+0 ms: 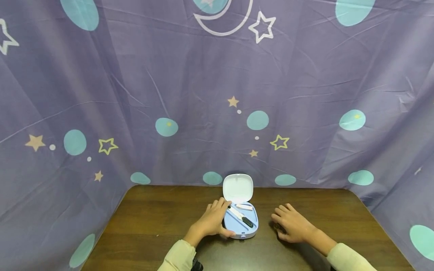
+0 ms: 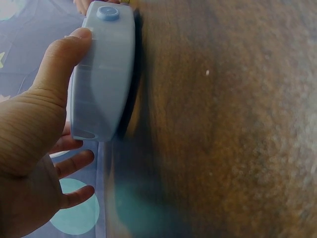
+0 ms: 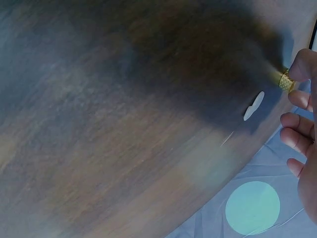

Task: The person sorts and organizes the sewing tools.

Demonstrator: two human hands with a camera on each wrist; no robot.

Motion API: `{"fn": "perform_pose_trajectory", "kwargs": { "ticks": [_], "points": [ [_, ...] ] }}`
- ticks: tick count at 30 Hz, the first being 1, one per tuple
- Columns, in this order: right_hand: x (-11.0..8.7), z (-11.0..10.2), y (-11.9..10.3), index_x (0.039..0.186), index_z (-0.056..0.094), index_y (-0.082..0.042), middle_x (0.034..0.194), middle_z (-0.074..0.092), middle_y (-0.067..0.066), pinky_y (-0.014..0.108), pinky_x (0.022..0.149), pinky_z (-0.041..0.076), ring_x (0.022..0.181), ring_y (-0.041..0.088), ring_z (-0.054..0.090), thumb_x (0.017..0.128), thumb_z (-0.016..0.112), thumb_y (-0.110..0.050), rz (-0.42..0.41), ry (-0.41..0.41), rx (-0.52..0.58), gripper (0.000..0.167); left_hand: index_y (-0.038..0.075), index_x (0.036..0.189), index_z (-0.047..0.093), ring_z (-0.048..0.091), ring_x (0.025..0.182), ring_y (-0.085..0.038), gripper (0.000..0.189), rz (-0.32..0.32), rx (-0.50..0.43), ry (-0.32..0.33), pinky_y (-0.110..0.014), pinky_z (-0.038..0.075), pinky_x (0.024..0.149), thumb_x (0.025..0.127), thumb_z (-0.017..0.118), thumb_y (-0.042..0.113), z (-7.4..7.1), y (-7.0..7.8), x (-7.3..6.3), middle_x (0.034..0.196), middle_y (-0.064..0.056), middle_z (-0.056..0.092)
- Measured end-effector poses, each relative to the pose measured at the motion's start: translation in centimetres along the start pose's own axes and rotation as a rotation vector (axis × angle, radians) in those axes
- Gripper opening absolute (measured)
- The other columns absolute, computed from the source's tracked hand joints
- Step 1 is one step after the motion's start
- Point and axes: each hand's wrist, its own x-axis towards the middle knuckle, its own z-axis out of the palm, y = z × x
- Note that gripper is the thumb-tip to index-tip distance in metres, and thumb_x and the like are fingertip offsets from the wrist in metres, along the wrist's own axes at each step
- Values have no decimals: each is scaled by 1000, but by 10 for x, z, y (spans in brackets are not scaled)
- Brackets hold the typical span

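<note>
A light blue case [image 1: 251, 233] with a white lid [image 1: 238, 188] stands open on the table. Inside lie a slim white tool with a black end [image 1: 246, 221] and a small white piece [image 1: 244, 207]. My left hand [image 1: 211, 220] holds the case from its left side, thumb along the front wall and fingers toward the hinge. In the left wrist view the thumb [image 2: 62, 59] presses the case's edge near its round button [image 2: 108, 13]. To the right of the case, my right hand [image 1: 293, 224] pinches a gold dimpled thimble [image 3: 286, 80] between thumb and index finger, close to the tabletop.
The brown wooden table [image 1: 152, 226] runs back to a purple curtain [image 1: 203, 150] printed with stars and blue-green spots. A small pale shape [image 3: 254, 105] shows on the tabletop by the right hand; whether it is an object or a reflection I cannot tell.
</note>
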Motion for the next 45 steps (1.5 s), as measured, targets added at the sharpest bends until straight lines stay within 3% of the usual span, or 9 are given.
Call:
{"fn": "perform_pose_trajectory", "kwargs": {
  "ticks": [14,22,28,34,45],
  "points": [
    [-3,-2,-7,84,53,-23,83,43,-12,33,78,32,81,9,40,61,80,-35,22,-11,24,37,8,149,44,47,112,-19,106,-10,-10,-23,-37,41,91,67,87,61,7,2,-2,127,-3,50],
    [6,-7,-1,86,54,-20,83,44,-9,35,79,33,82,12,43,64,78,-32,22,-7,21,34,6,147,45,47,109,-20,105,14,17,5,-36,40,87,67,88,60,-2,3,4,125,-4,50],
    [11,-6,2,86,55,-20,84,46,-9,35,79,34,81,12,43,65,77,-32,15,-11,16,33,6,147,46,47,108,-20,104,-3,3,-5,-37,40,88,67,89,57,-7,1,3,124,-5,50],
    [12,-5,1,87,55,-20,84,46,-9,34,79,33,82,12,43,66,77,-32,42,-21,29,33,6,148,45,46,106,-20,104,-4,-5,3,-35,39,87,68,89,56,-6,-2,2,123,-6,50],
    [6,-3,0,82,52,-20,82,44,-7,36,74,33,79,14,42,61,78,-33,11,25,32,36,7,148,46,48,108,-21,105,-3,-1,-2,-36,40,87,66,89,57,-3,0,2,123,-5,51]
  ]
}}
